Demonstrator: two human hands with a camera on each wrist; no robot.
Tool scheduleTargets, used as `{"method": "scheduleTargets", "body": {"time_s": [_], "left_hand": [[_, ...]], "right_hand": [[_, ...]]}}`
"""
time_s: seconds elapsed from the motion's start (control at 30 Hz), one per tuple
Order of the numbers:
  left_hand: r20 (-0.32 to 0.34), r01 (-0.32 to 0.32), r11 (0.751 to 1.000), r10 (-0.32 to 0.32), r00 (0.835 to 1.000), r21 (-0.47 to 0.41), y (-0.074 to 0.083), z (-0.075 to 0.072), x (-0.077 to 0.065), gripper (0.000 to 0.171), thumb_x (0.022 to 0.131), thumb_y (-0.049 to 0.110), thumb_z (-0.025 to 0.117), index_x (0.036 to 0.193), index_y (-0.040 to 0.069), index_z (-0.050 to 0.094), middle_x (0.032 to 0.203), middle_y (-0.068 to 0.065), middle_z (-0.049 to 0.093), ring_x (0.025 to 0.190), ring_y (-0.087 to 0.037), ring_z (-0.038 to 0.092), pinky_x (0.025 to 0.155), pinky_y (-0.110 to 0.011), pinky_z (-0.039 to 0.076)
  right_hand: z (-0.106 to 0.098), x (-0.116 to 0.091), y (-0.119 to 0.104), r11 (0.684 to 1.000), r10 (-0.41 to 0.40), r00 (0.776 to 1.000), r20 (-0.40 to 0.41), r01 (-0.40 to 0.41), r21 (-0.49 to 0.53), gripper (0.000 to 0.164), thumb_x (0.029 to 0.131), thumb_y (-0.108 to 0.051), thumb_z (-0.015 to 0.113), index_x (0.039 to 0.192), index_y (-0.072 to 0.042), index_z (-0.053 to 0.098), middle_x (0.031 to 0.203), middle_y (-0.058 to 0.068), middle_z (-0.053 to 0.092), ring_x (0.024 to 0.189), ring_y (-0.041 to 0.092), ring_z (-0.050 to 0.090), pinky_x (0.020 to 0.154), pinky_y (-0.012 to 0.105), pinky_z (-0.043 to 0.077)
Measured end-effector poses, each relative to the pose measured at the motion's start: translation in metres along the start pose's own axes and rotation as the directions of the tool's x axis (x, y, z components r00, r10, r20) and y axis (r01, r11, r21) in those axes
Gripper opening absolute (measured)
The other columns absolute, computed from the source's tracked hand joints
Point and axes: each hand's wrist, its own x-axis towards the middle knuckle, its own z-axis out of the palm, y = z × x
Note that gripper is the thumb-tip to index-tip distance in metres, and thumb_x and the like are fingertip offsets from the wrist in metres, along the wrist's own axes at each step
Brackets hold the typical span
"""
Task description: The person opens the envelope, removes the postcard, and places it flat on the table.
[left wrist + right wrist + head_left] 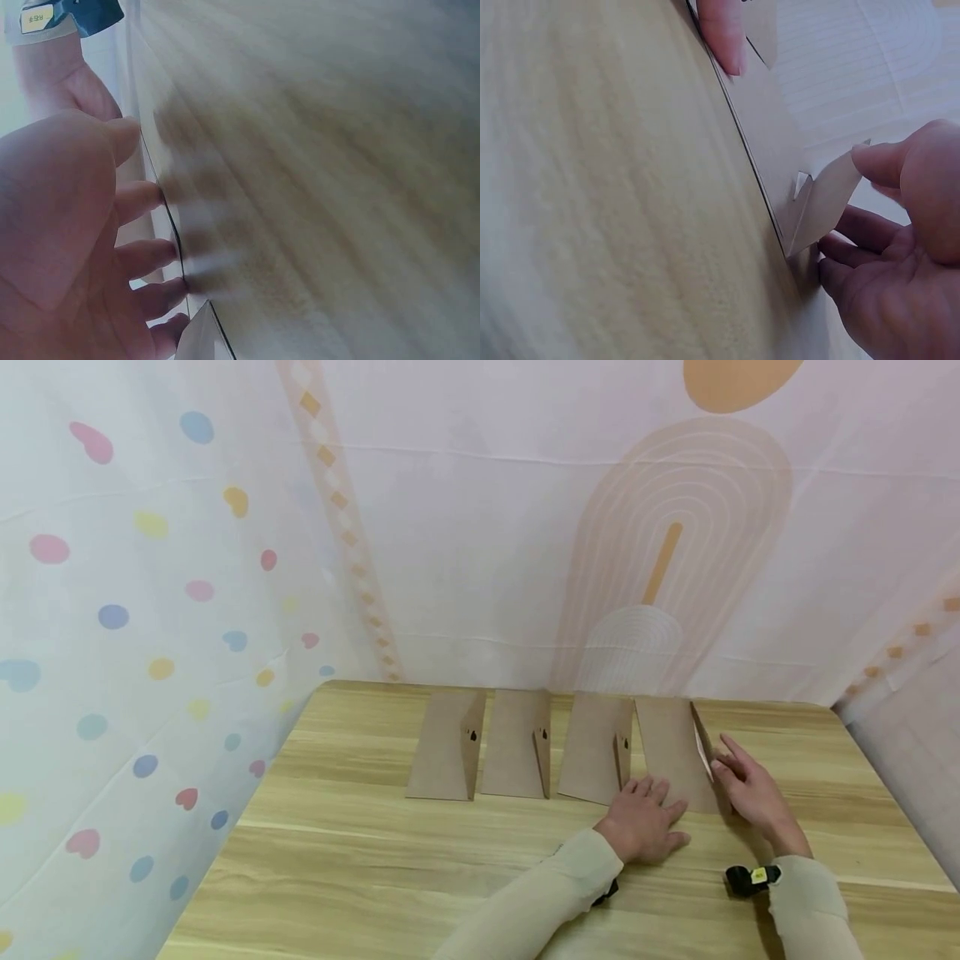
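Observation:
Under my hands lies the rightmost folded brown card [666,739], flat on the table with its right flap [831,196] raised along a crease. My right hand [757,795] pinches that flap, thumb on one face and fingers behind it. A small pale opening shows by the crease in the right wrist view. My left hand [645,822] rests with fingers spread over the card's near edge and the near corner of the card [592,747] to its left. In the left wrist view its fingertips lie along the edge.
Two more brown cards, one in the middle [512,743] and one at the left [441,743], lie in the same row with half-raised flaps bearing small black marks. The wood-grain table [337,860] meets a patterned cloth [480,568] at its back edge.

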Motion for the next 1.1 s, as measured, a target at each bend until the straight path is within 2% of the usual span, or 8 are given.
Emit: {"method": "scheduleTargets", "body": {"time_s": [0.27,0.47,0.6,0.73,0.87,0.93,1.1], "left_hand": [[0.0,-0.002,1.0,0.002,1.0,-0.009,0.0002,-0.0018,-0.0011,0.056,0.1,0.066,0.026,0.153,0.05,0.019,0.163,0.016,0.015,0.151,-0.008,0.014,0.12,-0.028,0.016],[-0.001,-0.002,1.0,0.002,1.0,-0.002,0.0005,-0.0028,-0.0023,0.056,0.1,0.066,0.027,0.153,0.05,0.019,0.163,0.016,0.016,0.151,-0.008,0.015,0.12,-0.028,0.017],[0.006,-0.001,1.0,0.001,1.0,0.007,0.0008,-0.0034,-0.0029,0.056,0.1,0.066,0.027,0.153,0.05,0.018,0.163,0.016,0.016,0.151,-0.008,0.015,0.12,-0.027,0.017],[0.015,0.003,1.0,-0.003,1.0,0.003,0.001,-0.0033,-0.0026,0.056,0.1,0.066,0.027,0.153,0.05,0.018,0.163,0.017,0.015,0.151,-0.007,0.014,0.12,-0.027,0.016],[0.025,0.007,1.0,-0.007,1.0,0.004,0.0014,-0.0028,-0.0014,0.056,0.1,0.066,0.026,0.153,0.051,0.018,0.163,0.017,0.014,0.15,-0.007,0.014,0.12,-0.027,0.016],[0.028,0.008,1.0,-0.009,1.0,0.003,0.0015,-0.0028,-0.001,0.056,0.1,0.067,0.027,0.153,0.051,0.018,0.163,0.017,0.014,0.15,-0.007,0.014,0.12,-0.027,0.016],[0.03,0.012,1.0,-0.012,0.999,0.011,0.0015,-0.003,0.0,0.057,0.099,0.068,0.027,0.153,0.052,0.017,0.163,0.017,0.015,0.15,-0.007,0.015,0.119,-0.027,0.017]], "right_hand": [[-0.0031,-0.0014,-0.0005,1.0,-0.003,1.0,-0.021,0.003,0.001,0.06,0.108,-0.031,0.036,0.16,-0.013,0.011,0.147,0.04,0.033,0.134,0.057,0.034,0.104,0.07,0.028],[-0.0019,-0.0023,-0.0019,0.999,-0.02,0.998,-0.062,0.017,-0.04,0.056,0.108,-0.023,0.037,0.159,-0.011,0.016,0.145,0.04,0.035,0.133,0.058,0.035,0.104,0.069,0.03],[-0.001,-0.0019,-0.0016,0.994,-0.069,0.993,-0.099,0.06,-0.094,0.054,0.106,-0.012,0.039,0.158,-0.007,0.023,0.14,0.04,0.042,0.128,0.056,0.043,0.101,0.067,0.035],[-0.0006,-0.0003,-0.0002,0.985,-0.12,0.983,-0.138,0.101,-0.143,0.055,0.102,-0.002,0.041,0.156,-0.005,0.028,0.136,0.04,0.047,0.122,0.052,0.052,0.094,0.06,0.043],[-0.0012,0.0004,0.0025,0.979,-0.141,0.979,-0.149,0.116,-0.167,0.056,0.101,0.001,0.042,0.155,-0.005,0.03,0.135,0.039,0.048,0.119,0.052,0.054,0.086,0.045,0.051],[-0.0017,0.0004,0.0041,0.978,-0.144,0.978,-0.148,0.117,-0.173,0.056,0.1,0.002,0.041,0.155,-0.004,0.03,0.135,0.04,0.049,0.118,0.052,0.054,0.083,0.042,0.051],[-0.0031,-0.0002,0.0062,0.976,-0.147,0.978,-0.149,0.118,-0.185,0.056,0.099,0.003,0.041,0.155,-0.001,0.029,0.134,0.042,0.048,0.115,0.054,0.055,0.082,0.051,0.052]]}}
